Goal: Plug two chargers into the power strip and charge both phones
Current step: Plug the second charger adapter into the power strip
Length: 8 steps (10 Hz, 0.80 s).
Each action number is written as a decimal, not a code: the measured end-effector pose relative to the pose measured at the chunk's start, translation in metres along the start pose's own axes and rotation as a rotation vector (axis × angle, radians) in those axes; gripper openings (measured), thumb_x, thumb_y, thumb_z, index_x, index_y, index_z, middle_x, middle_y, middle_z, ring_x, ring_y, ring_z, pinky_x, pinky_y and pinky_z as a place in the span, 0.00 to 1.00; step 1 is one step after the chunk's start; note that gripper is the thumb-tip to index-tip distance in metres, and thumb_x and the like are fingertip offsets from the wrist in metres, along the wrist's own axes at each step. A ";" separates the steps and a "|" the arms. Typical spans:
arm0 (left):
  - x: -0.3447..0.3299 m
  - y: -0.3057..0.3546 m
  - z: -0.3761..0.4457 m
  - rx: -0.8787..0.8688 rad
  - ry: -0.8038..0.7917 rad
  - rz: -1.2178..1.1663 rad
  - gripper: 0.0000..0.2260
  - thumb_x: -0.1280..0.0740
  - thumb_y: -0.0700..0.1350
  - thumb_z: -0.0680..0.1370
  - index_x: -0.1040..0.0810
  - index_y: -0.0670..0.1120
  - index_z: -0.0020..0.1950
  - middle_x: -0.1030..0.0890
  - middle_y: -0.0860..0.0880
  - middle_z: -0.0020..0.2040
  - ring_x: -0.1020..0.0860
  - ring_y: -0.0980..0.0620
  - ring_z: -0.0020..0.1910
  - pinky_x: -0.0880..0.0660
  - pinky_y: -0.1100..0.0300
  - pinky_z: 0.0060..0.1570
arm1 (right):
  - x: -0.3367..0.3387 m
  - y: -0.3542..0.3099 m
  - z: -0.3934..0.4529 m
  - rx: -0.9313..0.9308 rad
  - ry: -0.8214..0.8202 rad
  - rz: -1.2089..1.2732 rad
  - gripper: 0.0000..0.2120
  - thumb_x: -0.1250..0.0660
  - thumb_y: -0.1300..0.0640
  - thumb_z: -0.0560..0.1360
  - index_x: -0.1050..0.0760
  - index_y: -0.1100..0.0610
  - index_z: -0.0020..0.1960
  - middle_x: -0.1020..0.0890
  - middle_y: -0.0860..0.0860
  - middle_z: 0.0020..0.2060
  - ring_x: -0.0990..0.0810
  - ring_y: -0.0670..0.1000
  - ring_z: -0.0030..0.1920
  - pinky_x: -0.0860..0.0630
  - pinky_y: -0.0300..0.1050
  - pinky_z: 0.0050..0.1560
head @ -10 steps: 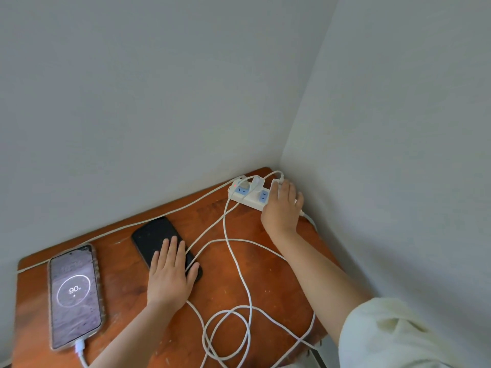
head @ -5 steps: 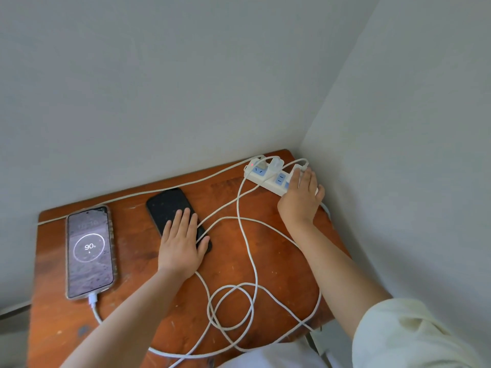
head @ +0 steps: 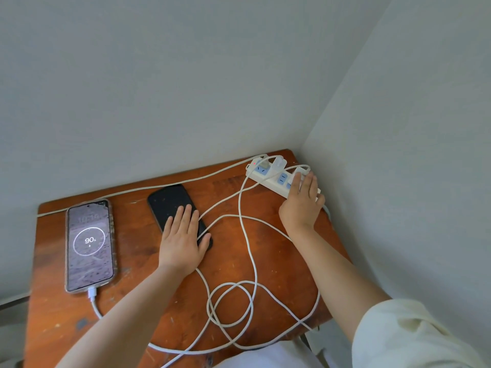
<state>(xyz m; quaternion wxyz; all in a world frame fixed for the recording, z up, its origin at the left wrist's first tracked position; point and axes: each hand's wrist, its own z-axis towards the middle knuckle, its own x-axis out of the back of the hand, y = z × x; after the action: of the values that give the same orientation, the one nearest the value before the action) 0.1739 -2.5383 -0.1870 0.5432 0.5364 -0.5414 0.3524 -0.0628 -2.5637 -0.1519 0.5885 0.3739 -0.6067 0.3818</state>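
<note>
two phones lie on the wooden table [head: 148,293]. the lit phone [head: 89,245] is far to the left of the left hand [head: 182,241]; its screen shows 90 in a ring, and a white cable [head: 93,301] is plugged into its near end. the dark phone [head: 175,208] lies flat under the left hand, which rests on its near half with the fingers spread and straight, pressing and not gripping; the screen is black. just right of this hand the white cables run across the table, and below it they make loose loops [head: 233,304] near the table's front edge. further right, the right hand [head: 303,205] lies palm down on the near end of the white power strip [head: 268,179], fingers extended over it and touching a white charger [head: 301,171]. whether the fingers grasp this charger or only press on it, i cannot tell, because the hand covers it. another white charger [head: 280,162] sits in the strip beyond the right hand, near a small red light [head: 254,163]. the strip lies in the far right corner by the walls.
</note>
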 end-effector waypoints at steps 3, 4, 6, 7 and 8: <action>-0.001 0.000 0.000 0.000 0.006 0.005 0.28 0.53 0.59 0.78 0.55 0.48 0.74 0.54 0.47 0.76 0.60 0.49 0.74 0.66 0.56 0.68 | -0.004 -0.003 -0.004 0.002 -0.012 -0.002 0.34 0.38 0.59 0.75 0.54 0.58 0.74 0.49 0.61 0.75 0.52 0.60 0.74 0.39 0.59 0.68; 0.000 0.000 0.000 -0.008 0.004 0.006 0.28 0.54 0.59 0.78 0.55 0.48 0.74 0.54 0.47 0.76 0.60 0.49 0.74 0.65 0.56 0.68 | -0.001 0.001 0.001 0.003 -0.026 -0.001 0.35 0.37 0.59 0.75 0.54 0.58 0.74 0.49 0.60 0.75 0.52 0.59 0.74 0.40 0.59 0.69; 0.000 -0.001 0.000 0.002 -0.001 0.001 0.28 0.54 0.59 0.78 0.55 0.48 0.74 0.55 0.47 0.76 0.60 0.49 0.74 0.66 0.56 0.68 | 0.007 -0.002 0.009 0.018 -0.055 0.016 0.33 0.37 0.58 0.75 0.53 0.57 0.74 0.48 0.60 0.75 0.51 0.59 0.74 0.38 0.56 0.68; 0.000 -0.002 0.000 -0.002 -0.004 0.006 0.28 0.53 0.59 0.78 0.55 0.48 0.74 0.55 0.47 0.76 0.60 0.49 0.74 0.66 0.56 0.67 | 0.010 0.000 0.010 0.025 -0.070 0.038 0.33 0.38 0.59 0.76 0.53 0.56 0.74 0.48 0.59 0.75 0.52 0.58 0.75 0.34 0.54 0.67; 0.000 -0.003 0.001 0.003 -0.014 0.003 0.28 0.53 0.59 0.78 0.56 0.48 0.74 0.55 0.48 0.76 0.60 0.49 0.74 0.66 0.56 0.67 | 0.010 -0.001 0.008 0.025 -0.064 0.041 0.33 0.38 0.59 0.76 0.53 0.56 0.74 0.49 0.58 0.75 0.53 0.57 0.75 0.32 0.52 0.65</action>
<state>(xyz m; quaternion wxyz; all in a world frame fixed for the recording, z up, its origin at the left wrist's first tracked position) 0.1763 -2.5393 -0.1877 0.5379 0.5390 -0.5455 0.3502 -0.0653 -2.5719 -0.1425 0.5561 0.3808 -0.6281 0.3890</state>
